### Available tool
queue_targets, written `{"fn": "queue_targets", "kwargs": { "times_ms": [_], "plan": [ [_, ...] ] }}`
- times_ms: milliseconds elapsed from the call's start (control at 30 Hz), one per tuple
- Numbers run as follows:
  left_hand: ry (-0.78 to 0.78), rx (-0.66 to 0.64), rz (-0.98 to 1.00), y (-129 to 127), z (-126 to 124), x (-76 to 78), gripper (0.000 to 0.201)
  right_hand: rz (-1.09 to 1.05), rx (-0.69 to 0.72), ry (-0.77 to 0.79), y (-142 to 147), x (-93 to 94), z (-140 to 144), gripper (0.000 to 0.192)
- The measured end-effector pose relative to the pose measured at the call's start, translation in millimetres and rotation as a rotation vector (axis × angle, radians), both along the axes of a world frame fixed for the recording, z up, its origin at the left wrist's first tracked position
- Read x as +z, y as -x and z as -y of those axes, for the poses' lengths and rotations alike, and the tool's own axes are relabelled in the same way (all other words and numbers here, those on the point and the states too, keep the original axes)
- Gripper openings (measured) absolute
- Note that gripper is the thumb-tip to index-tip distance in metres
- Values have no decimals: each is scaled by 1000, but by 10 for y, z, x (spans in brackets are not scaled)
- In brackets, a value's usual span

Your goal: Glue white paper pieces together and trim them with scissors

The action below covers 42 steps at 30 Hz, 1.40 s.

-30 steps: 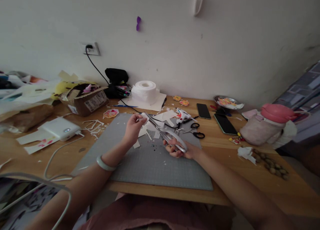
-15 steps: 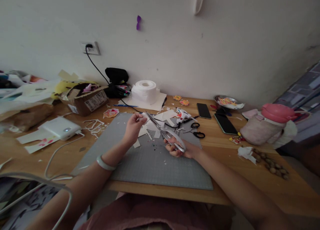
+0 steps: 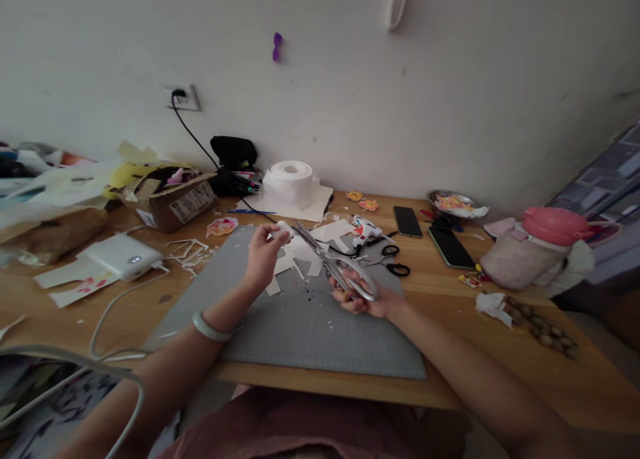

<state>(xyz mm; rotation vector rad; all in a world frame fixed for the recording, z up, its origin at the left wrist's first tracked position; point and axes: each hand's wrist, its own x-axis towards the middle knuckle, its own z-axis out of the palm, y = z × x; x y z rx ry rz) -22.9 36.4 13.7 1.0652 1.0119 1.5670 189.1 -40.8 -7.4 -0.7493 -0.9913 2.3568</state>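
My left hand (image 3: 263, 254) pinches a small white piece (image 3: 285, 228), seemingly paper, between thumb and fingers above the cutting mat. In my right hand (image 3: 357, 296) are large silver scissors (image 3: 327, 258), gripped by the handles. Their blades point up and left, with the tips a little to the right of the white piece. Below both hands lies the grey cutting mat (image 3: 320, 339), with several paper scraps (image 3: 315, 268) on it. A white glue gun (image 3: 365, 229) and black-handled scissors (image 3: 397, 270) rest at the mat's far right.
A white paper roll (image 3: 290, 182) stands behind the mat. Leftward are a cardboard box (image 3: 175, 199) and a white power bank (image 3: 120, 256) with a cable. Two phones (image 3: 450, 247), a metal bowl (image 3: 453, 204) and a pink-lidded bottle (image 3: 530, 252) are to the right.
My left hand has shifted slightly left with the white piece, away from the blades. The scissors in my right hand have moved slightly right and their tips are now apart from the piece.
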Motion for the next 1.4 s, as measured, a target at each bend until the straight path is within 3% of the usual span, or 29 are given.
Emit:
{"fn": "queue_targets", "kwargs": {
  "times_ms": [267, 767, 1000, 1400],
  "plan": [
    [-6, 45, -92, -1, -14, -20, 32, 5, 71, -43, -4, -1, 0, 42],
    [0, 68, -110, 0, -8, -12, 30, 0, 63, -67, 2, -16, 5, 41],
    [-2, 10, -109, -10, 23, -7, 32, 55, 43, -54, 50, 81, 35, 32],
    [3, -57, -107, -14, 33, -22, 33, 151, -7, -232, 86, 136, 87, 32]
  ]
}}
